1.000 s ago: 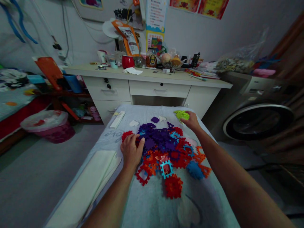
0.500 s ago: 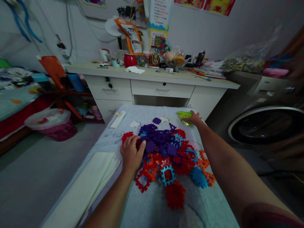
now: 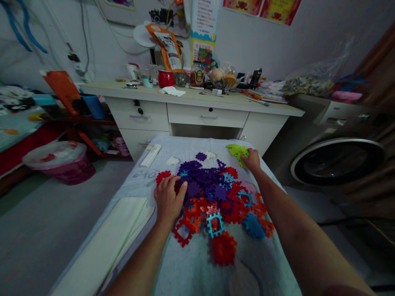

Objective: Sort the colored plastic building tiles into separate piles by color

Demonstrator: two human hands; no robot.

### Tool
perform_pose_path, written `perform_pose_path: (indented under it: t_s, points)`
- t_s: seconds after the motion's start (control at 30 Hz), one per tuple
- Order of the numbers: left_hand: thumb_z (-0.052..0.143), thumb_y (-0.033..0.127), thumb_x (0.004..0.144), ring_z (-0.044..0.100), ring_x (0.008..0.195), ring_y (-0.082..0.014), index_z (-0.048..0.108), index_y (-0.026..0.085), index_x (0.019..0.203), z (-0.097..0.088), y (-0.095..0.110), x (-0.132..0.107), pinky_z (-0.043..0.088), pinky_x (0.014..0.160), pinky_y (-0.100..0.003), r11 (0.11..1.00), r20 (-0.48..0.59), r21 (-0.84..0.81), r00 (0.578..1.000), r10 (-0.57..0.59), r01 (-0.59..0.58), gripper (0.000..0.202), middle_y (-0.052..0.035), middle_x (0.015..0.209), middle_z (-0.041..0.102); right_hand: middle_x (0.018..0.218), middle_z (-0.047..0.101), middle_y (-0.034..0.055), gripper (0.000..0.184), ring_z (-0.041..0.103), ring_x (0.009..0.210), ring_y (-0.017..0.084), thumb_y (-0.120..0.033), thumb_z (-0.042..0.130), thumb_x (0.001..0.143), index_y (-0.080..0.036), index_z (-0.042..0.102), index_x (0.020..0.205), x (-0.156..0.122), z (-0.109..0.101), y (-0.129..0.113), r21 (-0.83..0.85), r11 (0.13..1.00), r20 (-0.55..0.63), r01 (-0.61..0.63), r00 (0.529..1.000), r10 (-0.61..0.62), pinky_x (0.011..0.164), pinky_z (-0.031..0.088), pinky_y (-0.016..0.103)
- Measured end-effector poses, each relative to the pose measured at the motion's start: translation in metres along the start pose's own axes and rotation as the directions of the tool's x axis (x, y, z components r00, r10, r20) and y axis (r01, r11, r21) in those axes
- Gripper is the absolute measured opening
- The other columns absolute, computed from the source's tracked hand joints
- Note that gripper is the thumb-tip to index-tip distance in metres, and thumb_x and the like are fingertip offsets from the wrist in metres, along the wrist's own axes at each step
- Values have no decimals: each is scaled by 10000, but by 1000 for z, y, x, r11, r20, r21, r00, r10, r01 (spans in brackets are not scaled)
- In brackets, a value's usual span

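My left hand point(image 3: 169, 197) lies at the left edge of a heap of toothed plastic building pieces, thumb and fingers apart, touching purple pieces point(image 3: 202, 179). A red piece point(image 3: 162, 176) pokes out beyond its fingertips. At the far right of the covered table, my right hand point(image 3: 253, 160) is closed at the edge of a flat cluster of yellow-green pieces point(image 3: 237, 152), its fingers drawn together on one. Nearer to me lie orange pieces point(image 3: 194, 213), a light-blue square frame point(image 3: 215, 224), a blue piece point(image 3: 253, 226) and a red piece point(image 3: 224, 248).
A folded white cloth point(image 3: 101, 242) lies along the table's left side. Beyond it is a white oblong box point(image 3: 151, 156). A white desk point(image 3: 203, 111) stands behind the table, a washing machine point(image 3: 333, 135) to the right, a pink bin point(image 3: 58, 162) on the left floor.
My right hand's fingers, spread over the yellow-green pieces before, have drawn together at their right edge. My left hand stays in place. The whole view has shifted slightly.
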State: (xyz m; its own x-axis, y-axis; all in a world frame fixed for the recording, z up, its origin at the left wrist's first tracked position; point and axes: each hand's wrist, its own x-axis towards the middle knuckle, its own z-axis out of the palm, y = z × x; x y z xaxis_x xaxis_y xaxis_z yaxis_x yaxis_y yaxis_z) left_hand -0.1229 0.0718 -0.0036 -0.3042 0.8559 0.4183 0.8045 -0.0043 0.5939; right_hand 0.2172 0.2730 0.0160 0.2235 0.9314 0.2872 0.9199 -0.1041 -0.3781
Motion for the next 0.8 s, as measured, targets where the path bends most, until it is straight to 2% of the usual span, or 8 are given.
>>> perform_pose_path:
  t_s: [0.23,0.37,0.47,0.57,0.67,0.73,0.8]
  points:
    - [490,434,904,543,1180,-282,642,236,1087,-2,3,0,362,1032,-487,1000,3,6,1000,-4,4,310,-77,1204,653,1119,608,149,327,530,1105,291,-296,555,794,-169,605,1091,-39,-11,-18,87,984,-84,156,985,-149,1010,410,402]
    - [491,429,904,543,1182,-282,641,243,1077,-2,4,0,356,1034,-488,1000,0,11,1000,-13,13,295,-71,1204,653,1081,628,132,298,547,1068,291,-310,599,774,-184,616,1043,-59,-24,-45,208,940,-111,271,961,-253,994,416,402]
    - [490,444,905,542,1183,-282,641,247,1074,-2,4,0,356,1034,-487,1000,3,11,1000,-14,14,300,-71,1207,653,1079,642,101,297,567,1050,282,-338,623,779,-201,620,1042,-79,-35,-72,344,867,-67,361,930,-361,978,424,403]
    - [488,451,908,544,1181,-279,638,248,1077,-1,3,0,359,1032,-479,1000,0,11,1000,-10,10,304,-69,1206,653,1058,647,66,331,588,1023,256,-404,654,783,-217,621,1055,-105,-46,-100,499,771,62,396,871,-487,956,435,378]
    - [465,451,922,544,1181,-273,638,246,1085,-1,2,0,361,1031,-471,1000,1,4,1000,-7,7,314,-67,1204,656,1112,638,53,434,588,1054,242,-475,703,757,-229,612,1103,-128,-56,-121,637,660,186,398,752,-632,963,435,362]
    - [440,446,935,544,1180,-268,641,244,1091,-1,1,0,361,1030,-468,1000,4,-6,1000,-6,6,325,-66,1205,658,1142,633,51,474,585,1073,238,-508,710,754,-236,613,1129,-135,-61,-129,689,603,226,401,673,-705,971,432,361]
    - [423,444,943,545,1179,-264,641,243,1097,-1,1,0,359,1032,-467,1000,7,-17,1000,-8,8,334,-66,1210,656,1154,636,53,440,585,1082,232,-527,665,794,-233,625,1119,-134,-64,-132,723,567,222,395,644,-732,979,426,359]
